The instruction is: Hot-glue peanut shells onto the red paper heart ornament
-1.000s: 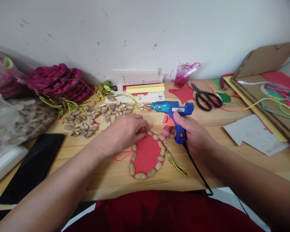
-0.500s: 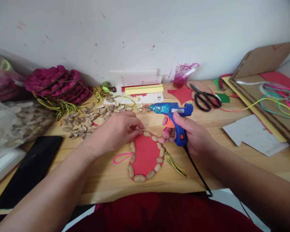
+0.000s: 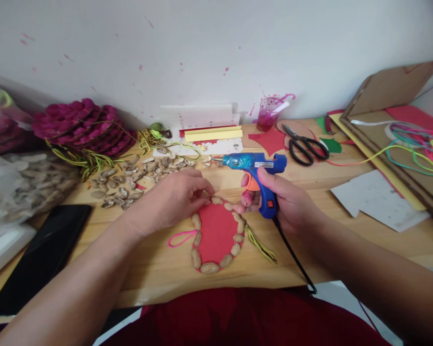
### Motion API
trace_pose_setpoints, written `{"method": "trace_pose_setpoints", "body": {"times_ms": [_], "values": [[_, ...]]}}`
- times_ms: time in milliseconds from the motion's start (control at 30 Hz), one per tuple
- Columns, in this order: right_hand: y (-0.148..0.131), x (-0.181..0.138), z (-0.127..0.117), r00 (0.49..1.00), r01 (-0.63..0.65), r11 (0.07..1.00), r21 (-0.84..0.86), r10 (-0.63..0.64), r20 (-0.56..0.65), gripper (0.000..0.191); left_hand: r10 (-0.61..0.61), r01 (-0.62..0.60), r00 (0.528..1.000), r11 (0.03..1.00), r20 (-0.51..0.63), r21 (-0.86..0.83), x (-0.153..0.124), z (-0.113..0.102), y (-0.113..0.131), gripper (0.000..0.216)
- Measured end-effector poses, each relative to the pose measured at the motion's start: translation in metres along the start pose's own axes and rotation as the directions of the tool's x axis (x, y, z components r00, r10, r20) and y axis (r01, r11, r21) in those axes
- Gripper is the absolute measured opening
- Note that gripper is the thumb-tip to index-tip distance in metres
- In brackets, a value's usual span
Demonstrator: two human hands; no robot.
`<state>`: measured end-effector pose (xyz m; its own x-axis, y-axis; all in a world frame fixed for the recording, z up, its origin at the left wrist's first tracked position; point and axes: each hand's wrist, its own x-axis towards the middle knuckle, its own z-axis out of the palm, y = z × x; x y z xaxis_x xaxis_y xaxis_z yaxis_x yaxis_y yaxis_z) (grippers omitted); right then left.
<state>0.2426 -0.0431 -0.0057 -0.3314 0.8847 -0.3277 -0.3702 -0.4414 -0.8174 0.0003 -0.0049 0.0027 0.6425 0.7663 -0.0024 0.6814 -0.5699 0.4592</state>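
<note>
A red card cutout (image 3: 220, 235) with a curved outline lies on the table, rimmed with peanut shells (image 3: 210, 267). My left hand (image 3: 178, 197) rests at its upper left edge, fingers curled together and pressed down there; what lies under the fingertips is hidden. Wrapped round the handle of a blue hot glue gun (image 3: 254, 162) is my right hand (image 3: 286, 197). Its nozzle points left, above the table beyond the cutout, and the fingers are near the orange trigger (image 3: 251, 183). A pink loop (image 3: 182, 238) sticks out on the cutout's left, a yellow-green tassel (image 3: 261, 245) on its right.
Loose peanut shells (image 3: 119, 182) are scattered behind my left hand, beside a plastic bag of shells (image 3: 39, 182). A black phone (image 3: 39, 259) lies at left. Black scissors (image 3: 305, 144), a cup of pink paint (image 3: 269, 115) and cardboard (image 3: 389, 91) stand or lie at the back and right.
The view has shifted very slightly. Both hands keep nearly the same places, the left at the cutout's edge and the right around the glue gun.
</note>
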Motion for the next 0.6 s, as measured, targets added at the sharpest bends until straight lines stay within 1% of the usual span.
{"method": "trace_pose_setpoints", "body": {"times_ms": [100,333,467,600], "values": [[-0.0006,0.0005,0.0009,1.000,0.012,1.000,-0.001,-0.012,0.007,0.040,-0.009,0.009,1.000,1.000,-0.001,-0.017,-0.0010,-0.0011,0.0013,0.018],[-0.0027,0.0006,0.0029,0.999,0.043,0.999,0.010,-0.044,0.010,0.039,-0.011,0.009,0.999,0.999,-0.050,-0.038,-0.0026,-0.0018,0.0056,0.016],[-0.0041,0.0000,0.0027,0.999,0.048,0.999,0.007,-0.048,-0.009,0.040,0.002,-0.003,0.998,1.000,-0.056,-0.010,-0.0029,0.0015,0.0073,0.014],[-0.0047,0.0003,0.0026,0.999,0.053,0.999,0.007,-0.053,0.002,0.041,0.015,-0.014,0.998,1.000,-0.068,0.026,-0.0029,0.0059,0.0087,0.013]]}}
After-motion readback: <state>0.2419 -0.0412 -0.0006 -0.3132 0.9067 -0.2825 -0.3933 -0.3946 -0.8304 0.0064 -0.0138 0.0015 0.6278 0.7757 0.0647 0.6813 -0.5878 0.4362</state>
